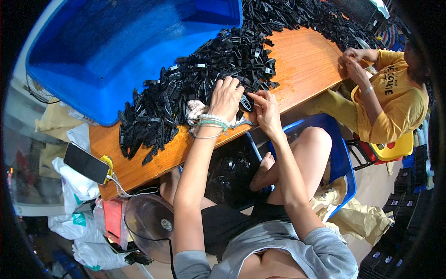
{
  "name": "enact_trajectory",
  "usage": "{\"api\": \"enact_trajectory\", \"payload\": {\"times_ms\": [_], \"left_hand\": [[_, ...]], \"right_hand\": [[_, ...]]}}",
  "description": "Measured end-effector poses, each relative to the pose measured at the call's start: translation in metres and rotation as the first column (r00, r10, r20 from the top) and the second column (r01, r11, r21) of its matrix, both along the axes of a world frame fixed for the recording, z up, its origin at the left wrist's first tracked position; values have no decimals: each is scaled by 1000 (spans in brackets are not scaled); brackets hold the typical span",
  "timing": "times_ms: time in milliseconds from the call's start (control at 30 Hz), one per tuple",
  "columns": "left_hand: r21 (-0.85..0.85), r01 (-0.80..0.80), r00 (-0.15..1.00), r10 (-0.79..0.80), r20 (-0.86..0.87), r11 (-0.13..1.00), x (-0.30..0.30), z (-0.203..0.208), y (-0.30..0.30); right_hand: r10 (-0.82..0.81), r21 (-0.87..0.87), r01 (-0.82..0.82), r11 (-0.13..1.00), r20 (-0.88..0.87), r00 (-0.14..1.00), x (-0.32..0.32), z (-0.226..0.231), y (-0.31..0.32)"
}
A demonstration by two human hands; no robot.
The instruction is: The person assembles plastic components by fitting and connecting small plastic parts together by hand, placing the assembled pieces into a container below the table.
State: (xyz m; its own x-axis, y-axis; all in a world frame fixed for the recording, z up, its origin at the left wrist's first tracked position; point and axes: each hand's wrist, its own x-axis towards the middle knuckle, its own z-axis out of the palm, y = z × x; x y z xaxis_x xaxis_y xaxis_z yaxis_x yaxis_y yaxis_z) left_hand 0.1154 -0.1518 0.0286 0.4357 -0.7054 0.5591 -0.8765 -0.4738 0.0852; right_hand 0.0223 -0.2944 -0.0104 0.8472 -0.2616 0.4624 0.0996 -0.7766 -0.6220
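Observation:
My left hand [226,99], with several bracelets on its wrist, bends its fingers down at the near edge of a pile of small black plastic parts [204,74]. Its fingertips are hidden, so what they grip cannot be made out. Close beside it, my right hand [266,111] stretches its index finger along the top of a black plastic part [245,103] with a ladder-like pattern. That part sits between the two hands, and the right fingers close on its near side. A crumpled pale cloth [197,110] lies by my left wrist.
A large blue bin [139,56] is tipped at the table's far left. The orange wooden table [302,56] runs to a co-worker in yellow [390,97] at right. A phone [86,162] hangs over the left edge, above a clear round fan [148,228]. A blue tub [341,158] stands by my leg.

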Motion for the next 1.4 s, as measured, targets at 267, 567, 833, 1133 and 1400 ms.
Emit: {"api": "enact_trajectory", "payload": {"times_ms": [267, 567, 833, 1133, 1400], "left_hand": [[-191, -1, 979, -38, -202, 982, -20, 22, 37], [-409, -450, 773, 117, -624, 794, -136, 9, 201], [-81, -932, 119, 86, -989, 353, -270, -70, 396], [289, -859, -47, 497, -867, 422, -311, -164, 427], [-261, -858, 136, -295, -946, 443, -301, -121, 437]], "right_hand": [[5, 116, -15, 993, 86, 996, -1, -8, 0], [161, 220, -195, 956, 161, 974, 1, -22, -19], [162, 384, -127, 914, -61, 985, 5, -29, -39], [207, 571, -88, 816, -148, 967, -6, -12, -37], [371, 835, -216, 506, 15, 929, -19, -11, -61]]}}
